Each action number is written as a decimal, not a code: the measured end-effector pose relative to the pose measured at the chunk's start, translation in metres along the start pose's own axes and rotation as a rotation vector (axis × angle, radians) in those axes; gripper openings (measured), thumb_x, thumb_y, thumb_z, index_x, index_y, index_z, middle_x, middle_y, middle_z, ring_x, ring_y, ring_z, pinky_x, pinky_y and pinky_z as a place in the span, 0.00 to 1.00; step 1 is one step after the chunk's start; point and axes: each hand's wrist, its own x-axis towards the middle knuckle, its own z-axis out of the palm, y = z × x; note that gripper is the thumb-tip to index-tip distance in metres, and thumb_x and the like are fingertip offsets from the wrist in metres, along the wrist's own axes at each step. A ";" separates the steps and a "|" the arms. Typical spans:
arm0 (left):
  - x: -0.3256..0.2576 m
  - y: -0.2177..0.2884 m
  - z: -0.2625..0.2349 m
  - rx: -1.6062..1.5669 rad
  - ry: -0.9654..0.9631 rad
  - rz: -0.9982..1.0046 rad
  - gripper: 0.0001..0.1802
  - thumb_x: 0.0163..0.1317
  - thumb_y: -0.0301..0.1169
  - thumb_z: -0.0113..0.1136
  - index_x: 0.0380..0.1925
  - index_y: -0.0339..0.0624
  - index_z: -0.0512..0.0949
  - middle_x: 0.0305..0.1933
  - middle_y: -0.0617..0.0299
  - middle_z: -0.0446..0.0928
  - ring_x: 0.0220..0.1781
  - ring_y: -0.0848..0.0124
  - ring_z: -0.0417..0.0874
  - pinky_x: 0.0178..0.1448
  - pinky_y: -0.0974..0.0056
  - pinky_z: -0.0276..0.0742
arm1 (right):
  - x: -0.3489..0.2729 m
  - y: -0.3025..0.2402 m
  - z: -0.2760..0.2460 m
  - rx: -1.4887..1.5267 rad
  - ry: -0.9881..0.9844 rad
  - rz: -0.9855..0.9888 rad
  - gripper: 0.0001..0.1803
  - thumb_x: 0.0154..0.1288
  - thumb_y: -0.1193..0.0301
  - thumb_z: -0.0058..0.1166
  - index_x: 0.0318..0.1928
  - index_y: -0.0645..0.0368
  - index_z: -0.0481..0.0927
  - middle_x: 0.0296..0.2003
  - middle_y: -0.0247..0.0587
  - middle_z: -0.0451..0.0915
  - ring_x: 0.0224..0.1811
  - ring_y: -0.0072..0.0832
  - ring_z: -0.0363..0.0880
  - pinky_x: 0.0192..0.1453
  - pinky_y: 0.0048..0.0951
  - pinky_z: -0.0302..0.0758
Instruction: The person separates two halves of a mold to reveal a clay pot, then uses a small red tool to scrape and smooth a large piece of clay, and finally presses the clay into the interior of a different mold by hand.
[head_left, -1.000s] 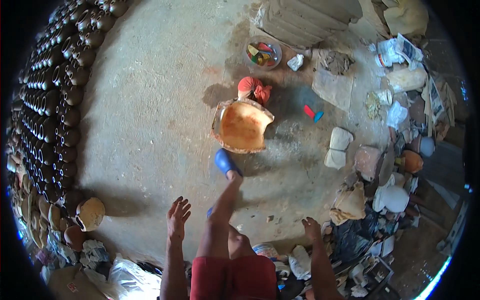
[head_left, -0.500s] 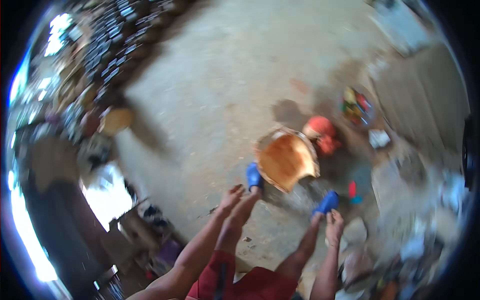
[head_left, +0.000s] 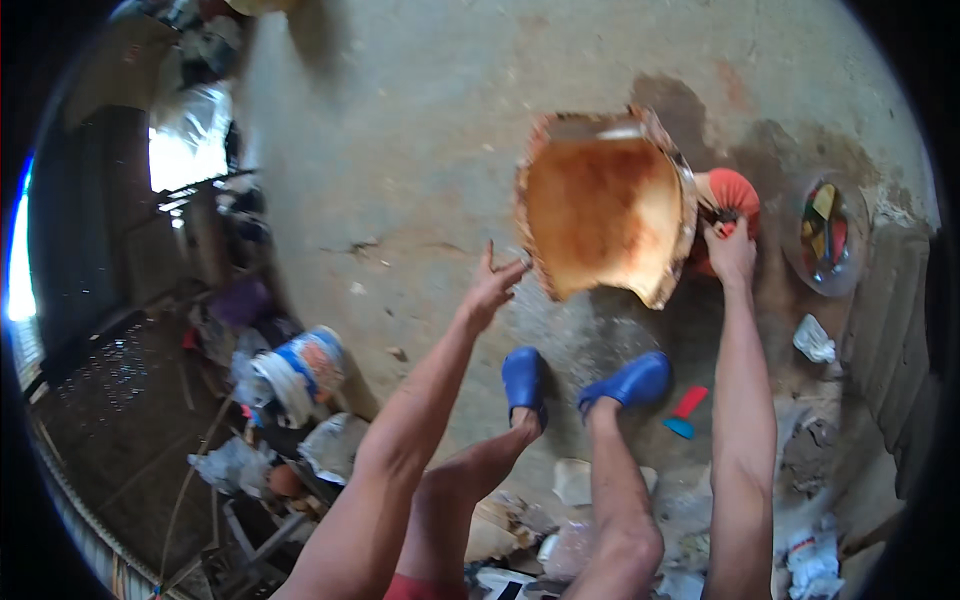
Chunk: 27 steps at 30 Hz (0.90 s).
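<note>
A large hollow vessel [head_left: 605,215], orange-brown inside with a rough rim and a notch in its near edge, rests on the floor ahead of my feet. My left hand [head_left: 492,288] is open beside its left rim, fingers apart; whether a fingertip touches the rim I cannot tell. Against the vessel's right side sits a round bundle of red-orange cloth [head_left: 735,190]. My right hand [head_left: 733,248] reaches to it, fingers closed at a small dark thing [head_left: 722,215] on the bundle, too hidden to name.
A clear basin [head_left: 835,270] with coloured items stands at the right. A red and blue tool [head_left: 687,412] lies near my blue clogs [head_left: 635,382]. Crumpled plastic [head_left: 813,340] lies by the basin. A bucket [head_left: 300,370] and clutter line the left side.
The view has swung toward the right and steadied. My right hand has moved forward from beside my foot to the red bundle. My left hand has come up near the vessel's rim.
</note>
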 end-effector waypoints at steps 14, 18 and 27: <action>0.095 -0.081 0.056 -0.332 -0.089 0.739 0.44 0.49 0.16 0.64 0.70 0.33 0.62 0.64 0.50 0.76 0.64 0.60 0.81 0.69 0.55 0.78 | -0.017 0.053 0.034 0.302 0.473 -0.408 0.21 0.60 0.68 0.69 0.52 0.60 0.80 0.37 0.50 0.85 0.42 0.45 0.86 0.50 0.46 0.78; 0.084 -0.084 0.055 -0.437 -0.180 0.780 0.44 0.50 0.18 0.60 0.72 0.30 0.58 0.65 0.48 0.74 0.65 0.57 0.80 0.70 0.55 0.76 | -0.046 0.056 0.001 0.431 0.626 -0.561 0.16 0.56 0.71 0.69 0.38 0.60 0.73 0.28 0.43 0.79 0.32 0.32 0.78 0.42 0.40 0.76; 0.074 -0.183 0.065 -0.410 -0.040 0.849 0.48 0.51 0.19 0.66 0.74 0.35 0.58 0.67 0.51 0.74 0.68 0.59 0.76 0.75 0.57 0.71 | -0.196 0.093 -0.055 0.499 0.423 -0.985 0.18 0.55 0.78 0.66 0.49 0.62 0.82 0.41 0.35 0.81 0.43 0.24 0.78 0.53 0.30 0.76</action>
